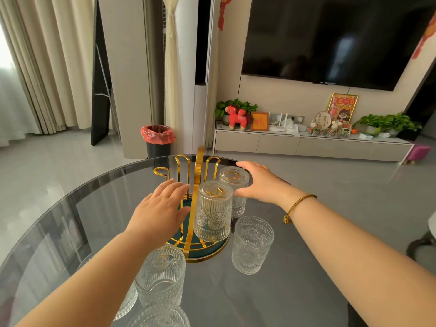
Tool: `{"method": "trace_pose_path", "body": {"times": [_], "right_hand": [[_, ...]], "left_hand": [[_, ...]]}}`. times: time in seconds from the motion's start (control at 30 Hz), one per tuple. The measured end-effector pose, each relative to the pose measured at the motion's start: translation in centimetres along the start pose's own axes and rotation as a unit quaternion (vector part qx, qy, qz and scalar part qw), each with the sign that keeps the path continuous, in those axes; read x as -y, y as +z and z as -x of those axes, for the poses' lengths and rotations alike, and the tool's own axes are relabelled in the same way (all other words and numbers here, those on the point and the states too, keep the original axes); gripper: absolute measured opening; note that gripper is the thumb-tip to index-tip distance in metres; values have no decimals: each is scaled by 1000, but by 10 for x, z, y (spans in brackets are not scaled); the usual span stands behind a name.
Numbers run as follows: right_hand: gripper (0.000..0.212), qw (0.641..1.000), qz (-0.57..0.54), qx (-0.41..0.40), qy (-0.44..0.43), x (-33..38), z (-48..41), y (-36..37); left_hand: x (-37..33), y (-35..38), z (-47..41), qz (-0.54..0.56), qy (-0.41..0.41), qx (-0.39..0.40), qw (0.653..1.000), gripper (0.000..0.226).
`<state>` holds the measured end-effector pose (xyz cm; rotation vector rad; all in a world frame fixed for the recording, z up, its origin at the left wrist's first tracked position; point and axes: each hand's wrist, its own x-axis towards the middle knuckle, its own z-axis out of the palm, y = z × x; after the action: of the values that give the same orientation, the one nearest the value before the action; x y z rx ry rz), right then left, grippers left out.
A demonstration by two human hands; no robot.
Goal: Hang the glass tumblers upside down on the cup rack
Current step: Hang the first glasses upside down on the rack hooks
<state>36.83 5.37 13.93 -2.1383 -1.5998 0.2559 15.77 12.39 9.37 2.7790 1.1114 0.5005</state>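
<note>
A gold cup rack [198, 175] with a dark green round base stands mid-table. Two embossed glass tumblers hang upside down on its prongs: a near one [213, 211] and a far one [234, 182]. My right hand [257, 182] curls around the far tumbler's right side, fingers spread, touching or nearly touching it. My left hand [162, 206] is flat and open against the rack's left side, holding nothing. An upright tumbler [252, 244] stands right of the rack. Several more upright tumblers [161, 277] stand near the table's front, partly hidden by my left forearm.
The round dark glass table [295, 267] carries everything; its far edge runs just behind the rack. Beyond it are a bin with a red bag [157, 140], a low TV cabinet [311, 145] and a grey floor. Bare prongs [181, 166] remain on the rack's left.
</note>
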Motion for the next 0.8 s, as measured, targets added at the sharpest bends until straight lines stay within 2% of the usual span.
{"method": "trace_pose_path", "body": {"times": [0.1,0.23,0.3,0.4,0.5,0.67,0.8], "right_hand": [[67,989,-113,-98,17,-15,26,14],[67,948,-264,-172,49,-33,65,44],[70,920,-334,-191,72,-40,85,58],[81,887,-414,-169,114,-49,107,81],[94,897,-391,-131,159,-53,118,108],[99,943,-199,-142,225,-53,117,132],[97,943,-170,-146,246,-50,107,136]], "left_hand": [[-3,-2,2,-1,-3,-2,1000,52],[-5,-5,5,-1,-2,2,1000,52],[-6,-6,5,2,-3,5,1000,52],[-8,-7,5,2,-8,8,1000,52],[-10,-8,5,4,-13,8,1000,53],[-10,-7,6,7,-19,4,1000,54],[-9,-5,5,11,-22,-3,1000,54]]}}
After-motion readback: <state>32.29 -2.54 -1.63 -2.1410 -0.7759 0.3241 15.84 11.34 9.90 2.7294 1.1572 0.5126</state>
